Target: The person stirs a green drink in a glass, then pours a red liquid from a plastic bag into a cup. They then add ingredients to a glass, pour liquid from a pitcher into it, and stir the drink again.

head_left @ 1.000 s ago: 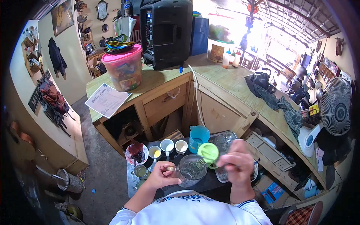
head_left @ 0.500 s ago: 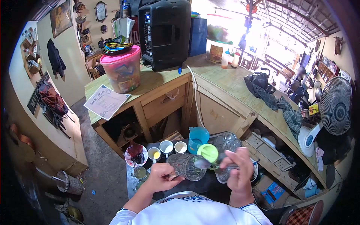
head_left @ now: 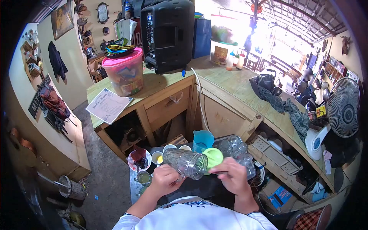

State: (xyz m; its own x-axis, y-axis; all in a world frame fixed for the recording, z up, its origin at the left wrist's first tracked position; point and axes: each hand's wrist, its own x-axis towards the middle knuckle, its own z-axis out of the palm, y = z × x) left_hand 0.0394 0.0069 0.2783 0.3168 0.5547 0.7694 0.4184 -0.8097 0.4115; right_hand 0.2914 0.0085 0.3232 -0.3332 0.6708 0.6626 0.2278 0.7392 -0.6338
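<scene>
My left hand (head_left: 166,179) is closed around the handle side of a clear glass pitcher (head_left: 184,163), which is tipped on its side with its mouth facing right. Just right of that mouth, my right hand (head_left: 233,174) is closed in a pinch on a spoon (head_left: 217,172). Only a short bit of the spoon's handle shows; its bowl is hard to make out against the glass. Behind the pitcher are a green lid (head_left: 213,157), a blue plastic pitcher (head_left: 203,142) and a white cup (head_left: 157,158) with something yellow inside.
Upturned glasses (head_left: 234,145) stand on a tray at the right. A plate (head_left: 138,165) with a dark red bag and a glass mug (head_left: 143,177) are at the left. Beyond rises a wooden counter (head_left: 165,90) with a pink-lidded bucket (head_left: 123,76), a speaker (head_left: 167,38) and a fan (head_left: 343,109).
The glass pitcher has tipped further sideways and shifted slightly up and left, covering parts of the cups. My right hand has moved left and lower, bringing the spoon to the mouth.
</scene>
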